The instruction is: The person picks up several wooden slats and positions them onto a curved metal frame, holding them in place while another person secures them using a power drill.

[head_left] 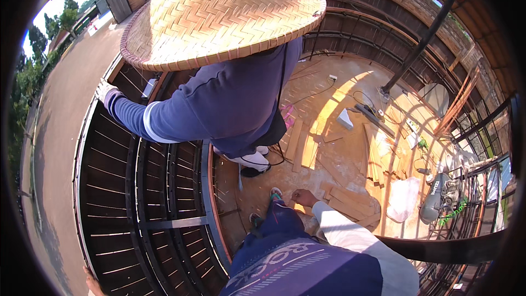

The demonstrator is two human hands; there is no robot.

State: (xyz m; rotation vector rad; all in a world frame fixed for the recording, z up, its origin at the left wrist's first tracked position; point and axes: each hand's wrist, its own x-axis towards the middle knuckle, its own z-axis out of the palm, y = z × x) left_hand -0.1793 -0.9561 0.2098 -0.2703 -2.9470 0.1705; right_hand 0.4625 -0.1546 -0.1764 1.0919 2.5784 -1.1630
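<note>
My left hand [94, 284], only partly in view at the lower left, is on the pale top rail [80, 197] of a dark slatted wall, its visible fingers closed over the edge. My right hand [304, 197] hangs over the floor beyond my knees with its fingers curled; whether anything is inside cannot be seen. Close in front stands a co-worker [230, 93] in a blue long-sleeved top and a wide woven conical hat [224, 16]. That person's gloved left hand [104, 89] is on the same rail, farther along.
Wooden boards [350, 203] and offcuts lie on the dusty floor to the right. A dark air compressor [435, 197] stands beside a whitish sheet or bag [403, 200]. A slanted metal post [422, 38] rises behind, with cables near its foot. Outside the wall runs a paved road [66, 109].
</note>
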